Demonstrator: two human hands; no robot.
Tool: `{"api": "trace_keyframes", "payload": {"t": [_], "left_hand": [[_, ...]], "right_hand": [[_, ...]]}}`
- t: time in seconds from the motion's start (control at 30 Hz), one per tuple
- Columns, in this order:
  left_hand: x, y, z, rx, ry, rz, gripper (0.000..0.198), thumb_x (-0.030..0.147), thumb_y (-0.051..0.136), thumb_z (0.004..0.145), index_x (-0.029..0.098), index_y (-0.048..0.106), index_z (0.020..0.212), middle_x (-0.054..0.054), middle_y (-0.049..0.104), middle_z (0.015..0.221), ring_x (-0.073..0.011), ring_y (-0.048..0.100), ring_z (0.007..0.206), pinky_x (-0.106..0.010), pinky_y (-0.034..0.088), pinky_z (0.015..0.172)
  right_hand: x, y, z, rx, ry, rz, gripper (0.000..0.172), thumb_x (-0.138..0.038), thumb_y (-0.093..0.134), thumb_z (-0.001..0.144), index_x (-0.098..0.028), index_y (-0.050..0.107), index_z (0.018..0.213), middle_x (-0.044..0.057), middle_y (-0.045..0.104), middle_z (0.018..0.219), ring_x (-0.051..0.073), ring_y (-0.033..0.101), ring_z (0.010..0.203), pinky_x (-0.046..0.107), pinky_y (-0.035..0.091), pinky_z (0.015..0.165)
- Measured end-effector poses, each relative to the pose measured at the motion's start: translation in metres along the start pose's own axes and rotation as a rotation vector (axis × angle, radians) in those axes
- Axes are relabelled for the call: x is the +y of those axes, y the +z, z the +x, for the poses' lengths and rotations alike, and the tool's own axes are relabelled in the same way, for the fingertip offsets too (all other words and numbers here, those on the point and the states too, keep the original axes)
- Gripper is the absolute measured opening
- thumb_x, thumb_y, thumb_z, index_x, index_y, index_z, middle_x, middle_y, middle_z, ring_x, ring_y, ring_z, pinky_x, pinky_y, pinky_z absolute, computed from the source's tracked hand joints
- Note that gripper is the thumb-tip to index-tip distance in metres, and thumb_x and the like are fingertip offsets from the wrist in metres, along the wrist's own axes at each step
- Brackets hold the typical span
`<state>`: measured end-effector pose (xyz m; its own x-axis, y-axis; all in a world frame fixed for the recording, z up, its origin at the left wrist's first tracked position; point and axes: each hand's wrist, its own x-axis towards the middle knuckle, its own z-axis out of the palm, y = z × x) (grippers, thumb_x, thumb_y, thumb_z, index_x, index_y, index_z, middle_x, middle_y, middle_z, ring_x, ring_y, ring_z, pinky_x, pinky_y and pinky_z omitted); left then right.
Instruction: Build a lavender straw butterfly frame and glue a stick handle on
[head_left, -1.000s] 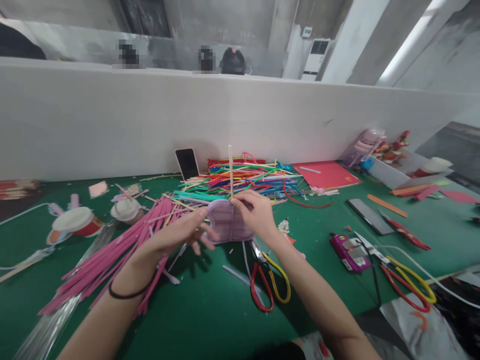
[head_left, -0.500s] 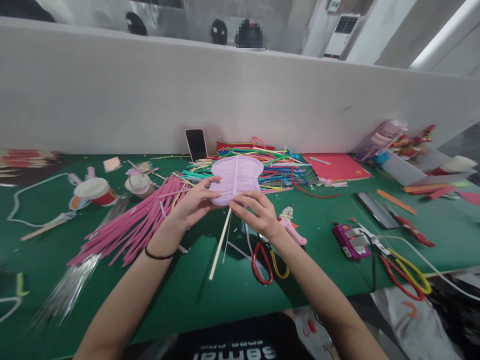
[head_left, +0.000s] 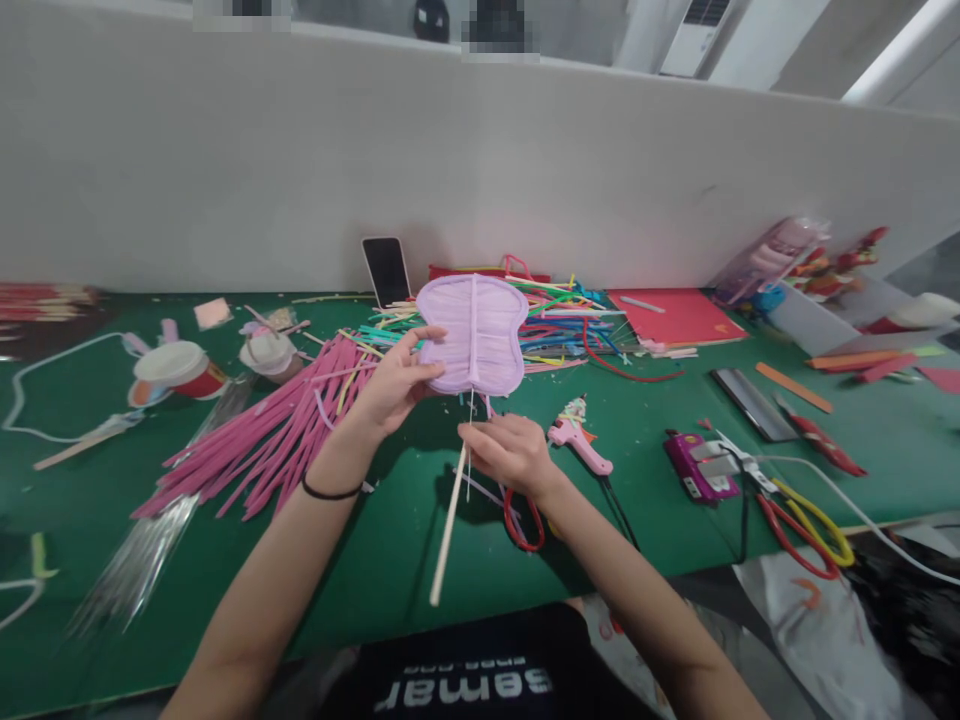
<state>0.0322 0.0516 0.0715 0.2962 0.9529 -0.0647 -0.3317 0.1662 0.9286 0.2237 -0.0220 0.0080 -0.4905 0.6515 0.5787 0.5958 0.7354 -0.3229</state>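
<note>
My left hand (head_left: pixel 397 385) grips the left lower edge of a lilac butterfly-shaped fan panel (head_left: pixel 499 330), thumb and fingers closed on it. The panel has a raised rim and a rib down its middle. A thin pale wire (head_left: pixel 472 405) hangs from the bottom of that rib. Just below, my right hand (head_left: pixel 514 455) pinches the upper end of a pale wooden stick (head_left: pixel 448 545), which slants down toward me. Stick and panel are apart; the wire passes at the right fingertips. Under the right hand, red-handled scissors (head_left: pixel 525 545) lie partly hidden.
A pink glue gun (head_left: pixel 585 450) lies right of my right hand. Pink pipe cleaners (head_left: pixel 262 440) spread at the left, near lidded cups (head_left: pixel 176 368). Behind the panel are coloured strips (head_left: pixel 562 325) and a propped phone (head_left: pixel 386 272). More scissors (head_left: pixel 806 520) and a purple device (head_left: pixel 697 468) sit at right.
My right hand has moved down from the panel's bottom edge, taking the stick away from it. The panel is now more upright, still in my left hand. The view has tilted down slightly.
</note>
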Motion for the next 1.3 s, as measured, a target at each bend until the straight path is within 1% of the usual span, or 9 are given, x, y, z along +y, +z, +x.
{"api": "trace_keyframes", "payload": {"t": [0.13,0.23,0.5,0.6,0.77,0.83,1.0,1.17,1.3], "left_hand": [[0.007,-0.009,0.007,0.047,0.066,0.046,0.051,0.014,0.08,0.064,0.026,0.06,0.11,0.004,0.057,0.076,-0.0088,0.055,0.056,-0.019,0.051,0.053],[0.016,-0.015,0.012,0.09,0.145,0.064,0.049,0.011,0.077,0.064,0.027,0.061,0.108,0.005,0.056,0.079,-0.0076,0.053,0.055,-0.019,0.047,0.05],[0.023,-0.022,0.023,0.178,0.335,0.036,0.051,0.012,0.076,0.063,0.028,0.057,0.108,0.002,0.061,0.087,-0.0107,0.061,0.066,-0.019,0.052,0.054],[0.021,-0.03,0.026,0.217,0.377,0.046,0.05,0.012,0.076,0.065,0.028,0.059,0.109,0.002,0.064,0.088,-0.0105,0.062,0.067,-0.019,0.053,0.059],[0.016,-0.043,0.031,0.18,0.403,0.002,0.074,0.007,0.077,0.063,0.033,0.056,0.129,0.002,0.068,0.098,-0.0127,0.067,0.078,-0.021,0.054,0.067],[0.013,-0.045,0.033,0.156,0.377,-0.02,0.088,0.007,0.078,0.064,0.037,0.047,0.14,0.001,0.07,0.107,-0.0145,0.069,0.085,-0.023,0.056,0.071],[0.007,-0.049,0.038,0.118,0.303,-0.068,0.108,0.006,0.08,0.062,0.043,0.031,0.15,-0.001,0.067,0.128,-0.0158,0.07,0.099,-0.023,0.057,0.078],[0.012,-0.054,0.036,0.128,0.313,-0.094,0.107,0.005,0.08,0.064,0.044,0.031,0.15,-0.001,0.069,0.124,-0.0168,0.071,0.095,-0.025,0.059,0.077],[0.01,-0.046,0.035,0.081,0.288,-0.112,0.105,0.005,0.079,0.066,0.043,0.031,0.151,-0.001,0.071,0.119,-0.016,0.071,0.093,-0.024,0.059,0.077]], "right_hand": [[-0.013,0.007,-0.024,0.046,-0.012,0.223,0.03,-0.017,0.051,0.096,-0.026,0.066,0.12,0.006,0.076,0.114,0.018,0.072,0.1,0.032,0.058,0.087],[-0.021,0.002,-0.031,0.09,0.173,0.404,0.036,-0.013,0.047,0.095,-0.026,0.065,0.123,0.006,0.074,0.117,0.017,0.07,0.108,0.034,0.057,0.094],[-0.035,0.008,-0.003,0.255,0.624,0.737,0.015,-0.027,0.06,0.093,-0.022,0.069,0.104,0.005,0.072,0.101,0.016,0.075,0.08,0.028,0.06,0.076],[-0.034,0.012,-0.002,0.154,0.677,0.57,0.02,-0.029,0.057,0.095,-0.022,0.067,0.111,0.006,0.074,0.104,0.016,0.073,0.084,0.029,0.057,0.078],[-0.044,0.022,-0.003,-0.336,0.668,0.129,0.028,-0.047,0.065,0.09,-0.02,0.066,0.088,0.008,0.072,0.086,0.024,0.067,0.082,0.034,0.051,0.073],[-0.052,0.037,0.001,-0.413,0.677,0.057,0.027,-0.042,0.074,0.084,-0.018,0.064,0.089,0.014,0.072,0.096,0.03,0.065,0.096,0.038,0.051,0.078],[-0.045,0.062,0.007,-0.289,0.789,0.221,0.008,-0.013,0.059,0.088,-0.018,0.057,0.082,0.017,0.07,0.091,0.031,0.065,0.095,0.041,0.05,0.082],[-0.007,0.051,0.012,-0.044,0.852,0.597,0.026,-0.038,0.037,0.102,-0.019,0.055,0.101,0.006,0.068,0.079,0.018,0.067,0.07,0.032,0.055,0.068],[0.011,0.049,0.037,0.135,0.857,0.869,0.048,-0.061,0.042,0.095,-0.02,0.06,0.111,0.004,0.07,0.085,0.016,0.07,0.076,0.03,0.059,0.07]]}}
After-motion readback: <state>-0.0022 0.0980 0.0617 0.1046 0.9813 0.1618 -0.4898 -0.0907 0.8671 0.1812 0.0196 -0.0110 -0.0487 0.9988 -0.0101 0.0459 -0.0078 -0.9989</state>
